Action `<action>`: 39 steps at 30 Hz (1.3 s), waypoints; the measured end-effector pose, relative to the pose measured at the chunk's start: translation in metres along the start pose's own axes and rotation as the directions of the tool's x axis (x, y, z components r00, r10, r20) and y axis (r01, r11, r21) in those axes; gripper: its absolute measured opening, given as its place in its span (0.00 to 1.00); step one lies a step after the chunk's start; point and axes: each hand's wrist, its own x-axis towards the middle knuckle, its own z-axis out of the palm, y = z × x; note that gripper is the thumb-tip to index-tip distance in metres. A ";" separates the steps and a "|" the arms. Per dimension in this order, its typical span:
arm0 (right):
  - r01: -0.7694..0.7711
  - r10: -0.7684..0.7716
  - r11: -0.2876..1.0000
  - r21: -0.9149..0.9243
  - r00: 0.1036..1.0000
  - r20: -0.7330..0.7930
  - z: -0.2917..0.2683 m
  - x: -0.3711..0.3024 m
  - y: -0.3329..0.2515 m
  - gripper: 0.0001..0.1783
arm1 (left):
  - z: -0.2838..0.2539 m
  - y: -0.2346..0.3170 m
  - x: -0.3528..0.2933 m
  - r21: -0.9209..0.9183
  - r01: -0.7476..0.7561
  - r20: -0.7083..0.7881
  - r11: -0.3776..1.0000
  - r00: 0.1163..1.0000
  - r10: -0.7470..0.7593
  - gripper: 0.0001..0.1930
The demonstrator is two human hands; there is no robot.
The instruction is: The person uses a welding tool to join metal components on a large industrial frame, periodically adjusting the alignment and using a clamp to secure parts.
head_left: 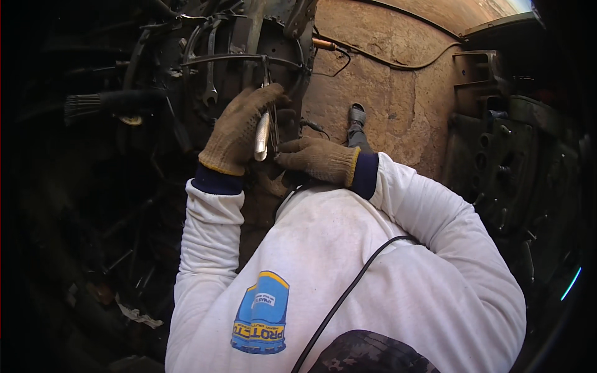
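Observation:
My left hand [239, 127], in a brown knit glove, is closed around a pair of pliers with a shiny silver handle [262, 138]. The pliers point away from me, and their far end meets a thin metal bar on a dark round machine part [239, 68]. My right hand [317, 160], gloved alike, reaches in from the right. Its fingertips are pressed together at the near end of the thin dark handle beside the silver one; the exact grip is partly hidden. An open-ended wrench [212, 65] rests upright against the round part, just beyond my left hand.
A dark-handled brush [93, 107] lies at the left among shadowed parts. Ahead right, a cable [404, 64] and a copper-coloured rod-like piece [324, 45] lie on the rusty brown floor [385, 93]. A sandalled foot [357, 115] stands there. A greasy metal housing [497, 155] sits at the right.

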 end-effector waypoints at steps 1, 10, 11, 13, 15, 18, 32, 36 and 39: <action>0.002 -0.002 1.000 0.014 1.000 0.008 0.000 0.001 0.000 0.22 | 0.000 -0.001 0.000 -0.051 0.003 0.005 0.999 1.000 -0.003 0.19; -0.003 0.006 0.994 0.112 1.000 -0.029 0.009 0.004 -0.003 0.21 | 0.001 0.002 -0.001 -0.082 -0.010 -0.016 0.997 1.000 0.009 0.19; 0.030 -0.031 0.987 0.155 1.000 0.002 0.008 0.007 0.003 0.21 | 0.002 0.001 -0.001 -0.094 0.008 -0.028 0.996 1.000 -0.011 0.19; 0.408 -0.415 0.854 -0.322 0.908 0.050 -0.001 0.012 0.019 0.21 | 0.004 -0.001 0.000 -0.110 0.021 -0.048 0.994 0.998 -0.026 0.19; 0.342 -0.369 0.832 -0.436 0.929 0.024 0.002 0.008 0.007 0.19 | 0.005 -0.001 0.000 -0.147 0.040 -0.067 0.988 0.996 -0.050 0.19; -0.126 0.105 0.975 -0.183 0.987 -0.120 0.021 -0.010 -0.038 0.17 | 0.006 0.001 -0.001 -0.181 0.067 -0.087 0.981 0.993 -0.084 0.19; 0.121 -0.110 0.931 -0.344 0.993 0.051 0.008 0.004 -0.005 0.15 | 0.013 0.042 0.005 -0.608 0.363 -0.046 0.706 0.872 -0.488 0.18; 0.138 -0.135 0.988 -0.068 0.990 0.045 0.006 0.015 0.008 0.20 | 0.007 0.006 -0.002 -0.295 0.064 -0.066 0.953 0.994 -0.088 0.18; -0.064 0.040 0.964 -0.256 0.994 -0.097 0.017 -0.005 -0.034 0.25 | 0.010 0.012 -0.001 -0.445 0.128 -0.047 0.886 0.985 -0.166 0.18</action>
